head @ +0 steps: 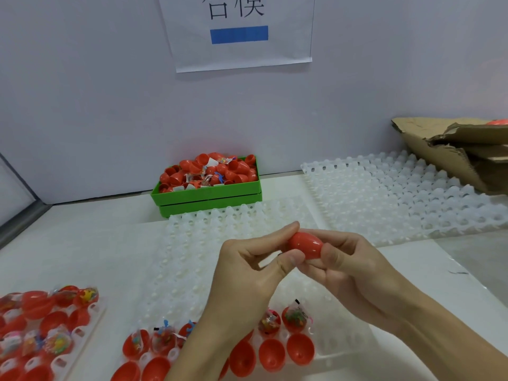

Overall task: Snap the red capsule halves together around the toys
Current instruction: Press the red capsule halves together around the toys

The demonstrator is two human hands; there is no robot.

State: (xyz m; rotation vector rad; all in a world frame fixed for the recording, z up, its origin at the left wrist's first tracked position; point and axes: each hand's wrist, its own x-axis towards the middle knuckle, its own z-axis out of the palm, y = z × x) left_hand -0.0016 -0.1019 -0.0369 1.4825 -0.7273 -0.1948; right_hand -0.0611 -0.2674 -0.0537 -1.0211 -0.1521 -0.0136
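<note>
A closed red capsule (305, 245) is held above the white egg-style tray (214, 259) in the middle of the table. My left hand (247, 270) pinches its left end between thumb and forefinger. My right hand (354, 268) grips its right end with curled fingers. Below my hands, at the tray's near edge, stand open red halves (300, 348), some empty and some holding bagged toys (295, 317). My left forearm hides part of that row.
A green bin (209, 195) heaped with red halves and bagged toys stands at the back. A second white tray (398, 196) lies at the right, with a torn cardboard box (450, 149) behind it. Another tray of red halves and toys (41, 334) sits at the near left.
</note>
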